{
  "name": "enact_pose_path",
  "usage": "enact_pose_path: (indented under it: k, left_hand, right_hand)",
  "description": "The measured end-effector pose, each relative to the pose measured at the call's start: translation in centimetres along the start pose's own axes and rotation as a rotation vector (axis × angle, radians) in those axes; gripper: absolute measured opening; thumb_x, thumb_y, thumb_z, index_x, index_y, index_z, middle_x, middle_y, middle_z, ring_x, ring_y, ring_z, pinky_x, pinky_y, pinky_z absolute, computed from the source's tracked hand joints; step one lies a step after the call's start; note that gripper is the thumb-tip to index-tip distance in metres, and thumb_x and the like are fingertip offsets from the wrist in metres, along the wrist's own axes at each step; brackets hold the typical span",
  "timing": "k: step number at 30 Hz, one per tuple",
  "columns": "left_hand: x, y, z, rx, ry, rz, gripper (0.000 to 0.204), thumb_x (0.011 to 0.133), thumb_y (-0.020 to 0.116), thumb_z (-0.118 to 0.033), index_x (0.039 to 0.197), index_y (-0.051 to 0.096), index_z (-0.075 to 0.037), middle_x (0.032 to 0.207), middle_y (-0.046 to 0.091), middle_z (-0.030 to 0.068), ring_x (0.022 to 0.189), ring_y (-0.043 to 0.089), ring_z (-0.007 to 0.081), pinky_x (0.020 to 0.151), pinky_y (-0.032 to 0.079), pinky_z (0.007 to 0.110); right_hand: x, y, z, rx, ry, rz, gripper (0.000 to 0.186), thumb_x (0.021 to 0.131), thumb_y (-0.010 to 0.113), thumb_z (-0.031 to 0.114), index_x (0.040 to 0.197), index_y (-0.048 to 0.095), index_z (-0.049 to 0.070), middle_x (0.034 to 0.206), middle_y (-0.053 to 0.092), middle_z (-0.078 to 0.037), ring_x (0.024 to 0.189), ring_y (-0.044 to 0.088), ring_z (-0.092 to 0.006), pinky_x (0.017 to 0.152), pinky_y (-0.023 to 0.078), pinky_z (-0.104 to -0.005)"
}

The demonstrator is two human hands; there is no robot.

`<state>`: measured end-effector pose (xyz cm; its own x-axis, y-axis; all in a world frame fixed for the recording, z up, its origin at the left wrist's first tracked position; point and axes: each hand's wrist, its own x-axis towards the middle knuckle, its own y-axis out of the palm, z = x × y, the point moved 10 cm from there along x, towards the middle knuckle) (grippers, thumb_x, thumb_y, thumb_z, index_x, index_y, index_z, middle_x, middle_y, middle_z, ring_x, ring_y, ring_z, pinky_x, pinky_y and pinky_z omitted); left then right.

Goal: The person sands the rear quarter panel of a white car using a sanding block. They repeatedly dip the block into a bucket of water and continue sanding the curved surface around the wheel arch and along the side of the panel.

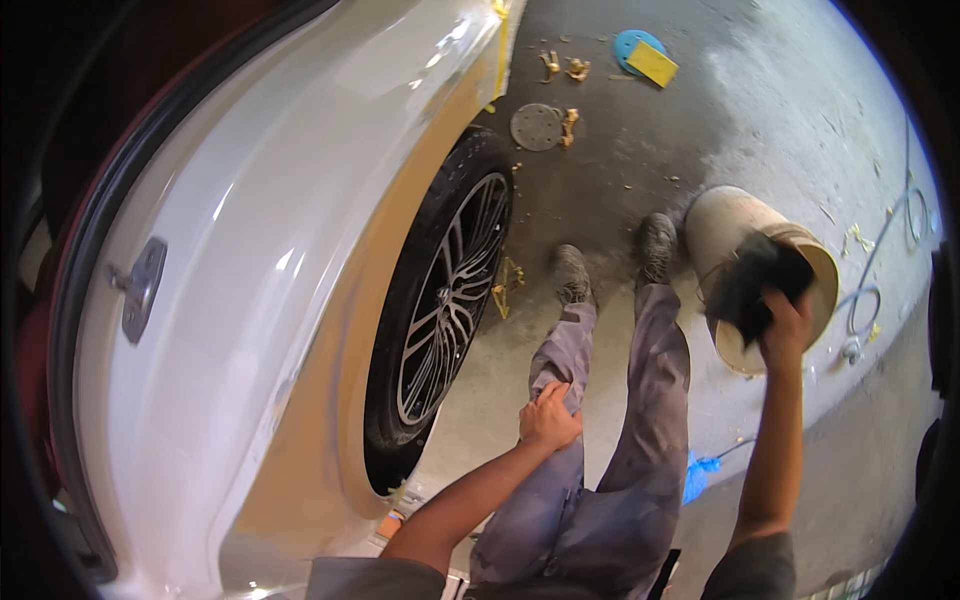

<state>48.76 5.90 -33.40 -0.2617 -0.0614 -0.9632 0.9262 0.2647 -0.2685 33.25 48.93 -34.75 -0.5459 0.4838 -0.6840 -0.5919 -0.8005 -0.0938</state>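
In my right hand [785, 325] is a dark, limp piece that looks like a cloth [765, 285], blurred by motion. Fingers closed on it, the hand is over the open mouth of an off-white bucket [735, 215]. My left hand [552, 415] rests on the knee of my grey trousers [630, 440], its fingers bent round the fabric. To my left is a white car body panel [250, 200] with a dull tan, sanded-looking band [300, 470] along the wheel arch. A black tyre with a multi-spoke wheel [455, 300] sits under that arch.
Along the far floor lie a blue disc [630, 45] with a yellow pad [653, 64] on it, a grey perforated disc [537, 127] and crumpled tape [577, 68]. A thin hose [865, 290] curls right of the bucket. Something blue and crumpled [697, 478] lies beside my right leg.
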Motion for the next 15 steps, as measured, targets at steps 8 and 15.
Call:
enact_pose_path:
  k: [8,15]
  left_hand:
    - [-0.4,-1.6,0.5,0.04,-0.009,0.003,0.064,0.085,0.077,-0.035,0.144,0.064,-0.013,0.151,0.06,0.0035,0.13,0.064,0.0328,0.11,0.05,0.047]
    - [0.3,-3.1,-1.6,0.122,0.035,-0.038,0.065,0.084,0.077,-0.034,0.144,0.064,-0.013,0.151,0.059,0.005,0.129,0.064,0.0334,0.108,0.051,0.047]
  right_hand:
    - [13.6,-14.7,-24.6,-0.455,-0.058,0.129,0.056,0.093,0.068,0.007,0.147,0.054,-0.002,0.138,0.064,-0.02,0.124,0.063,-0.0321,0.109,0.049,-0.0398]
    - [20.8,-14.6,-33.9,-0.335,-0.009,0.193,0.039,0.094,0.071,0.02,0.126,0.067,-0.002,0.119,0.071,-0.018,0.106,0.069,-0.028,0.091,0.056,-0.043]
